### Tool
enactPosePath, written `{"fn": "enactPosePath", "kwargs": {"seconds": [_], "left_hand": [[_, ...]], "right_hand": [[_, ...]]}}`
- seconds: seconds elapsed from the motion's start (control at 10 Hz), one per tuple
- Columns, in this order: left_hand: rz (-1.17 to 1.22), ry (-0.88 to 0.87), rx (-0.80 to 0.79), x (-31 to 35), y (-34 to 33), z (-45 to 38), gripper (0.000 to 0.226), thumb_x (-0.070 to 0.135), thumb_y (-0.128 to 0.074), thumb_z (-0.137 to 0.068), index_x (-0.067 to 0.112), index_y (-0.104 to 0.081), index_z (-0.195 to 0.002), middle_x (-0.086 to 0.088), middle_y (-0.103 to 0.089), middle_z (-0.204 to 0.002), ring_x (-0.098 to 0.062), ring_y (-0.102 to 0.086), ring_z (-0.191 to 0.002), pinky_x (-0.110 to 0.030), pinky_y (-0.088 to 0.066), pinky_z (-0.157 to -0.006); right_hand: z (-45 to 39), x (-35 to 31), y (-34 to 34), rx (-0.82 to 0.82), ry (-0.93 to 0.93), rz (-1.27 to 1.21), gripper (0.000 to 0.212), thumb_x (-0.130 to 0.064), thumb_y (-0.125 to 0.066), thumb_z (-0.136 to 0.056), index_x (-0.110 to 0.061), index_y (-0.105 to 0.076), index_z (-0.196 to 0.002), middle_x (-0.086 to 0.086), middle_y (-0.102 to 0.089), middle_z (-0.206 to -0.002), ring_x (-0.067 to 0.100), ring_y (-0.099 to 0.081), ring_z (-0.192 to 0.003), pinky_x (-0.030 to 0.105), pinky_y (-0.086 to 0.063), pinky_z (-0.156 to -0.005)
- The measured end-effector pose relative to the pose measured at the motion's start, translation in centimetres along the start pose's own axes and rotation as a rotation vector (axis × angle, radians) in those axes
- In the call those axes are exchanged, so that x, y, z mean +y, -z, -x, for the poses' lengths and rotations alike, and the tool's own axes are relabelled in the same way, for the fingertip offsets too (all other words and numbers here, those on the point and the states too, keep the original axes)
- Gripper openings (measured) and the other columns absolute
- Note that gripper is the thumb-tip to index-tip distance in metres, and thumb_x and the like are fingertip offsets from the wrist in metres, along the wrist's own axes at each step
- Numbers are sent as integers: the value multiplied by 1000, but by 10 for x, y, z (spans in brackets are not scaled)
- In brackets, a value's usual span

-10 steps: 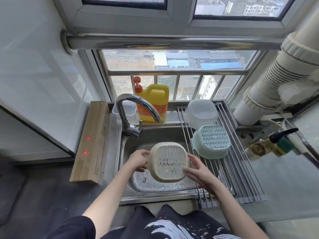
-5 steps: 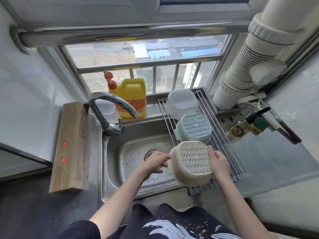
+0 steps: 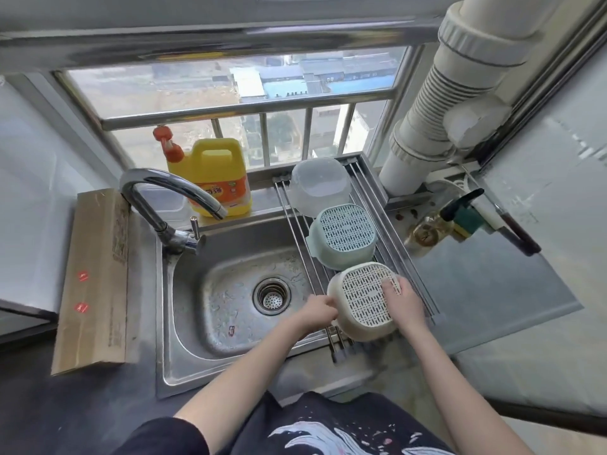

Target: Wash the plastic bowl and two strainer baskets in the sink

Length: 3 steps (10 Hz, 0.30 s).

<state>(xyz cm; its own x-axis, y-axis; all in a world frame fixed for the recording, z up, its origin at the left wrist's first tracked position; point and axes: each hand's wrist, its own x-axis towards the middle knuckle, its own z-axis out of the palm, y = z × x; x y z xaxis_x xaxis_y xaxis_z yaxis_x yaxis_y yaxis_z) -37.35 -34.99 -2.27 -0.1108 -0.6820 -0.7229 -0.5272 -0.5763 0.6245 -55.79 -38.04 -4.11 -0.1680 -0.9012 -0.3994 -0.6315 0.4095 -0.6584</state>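
A cream strainer basket (image 3: 361,303) lies upside down at the near end of the roll-up drying rack (image 3: 410,267) over the sink's right side. My left hand (image 3: 317,311) grips its left rim. My right hand (image 3: 402,302) rests on its perforated bottom and right side. Behind it a pale green strainer basket (image 3: 343,236) lies upside down on the rack. Farther back sits the clear plastic bowl (image 3: 317,185), also inverted. The steel sink (image 3: 230,290) is wet, and its drain (image 3: 272,296) is uncovered.
A curved faucet (image 3: 164,198) stands at the sink's back left, with no water running. A yellow detergent jug (image 3: 213,175) sits on the sill. A long cardboard box (image 3: 95,274) lies left of the sink. An oil bottle (image 3: 440,224) and a white pipe (image 3: 437,126) are at the right.
Both hands carried the cream strainer from over the basin rightward and set it upside down on the rack's near end. The view tilted down and shifted right.
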Motion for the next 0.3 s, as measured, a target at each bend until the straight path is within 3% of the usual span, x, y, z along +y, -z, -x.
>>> {"fn": "enactPosePath", "kwargs": {"seconds": [0.1, 0.2, 0.3], "left_hand": [[-128, 0, 24, -3, -6, -6, 50, 1, -36, -86, 1, -48, -135, -25, -40, -138, -36, -43, -126, -36, -35, -106], [-212, 14, 70, -6, -10, -3, 48, 11, -35, -91, 12, -45, -138, -17, -27, -139, -36, -28, -131, -35, -22, -112], [-216, -22, 166, -8, -8, -2, 48, 10, -38, -89, 13, -45, -136, -16, -29, -137, -36, -27, -130, -37, -22, -112]], "right_hand": [[-3, 7, -8, 79, 28, 131, 56, -51, -39, -96, -18, -43, -141, 8, -50, -139, 29, -46, -126, 43, -40, -101], [2, 3, -12, 222, 70, 312, 52, -48, -42, -96, -22, -43, -141, 10, -47, -140, 29, -43, -127, 45, -39, -101], [-1, 0, -10, 309, 112, 273, 45, -43, -48, -94, -23, -47, -135, 7, -50, -137, 27, -45, -125, 47, -40, -102]]}}
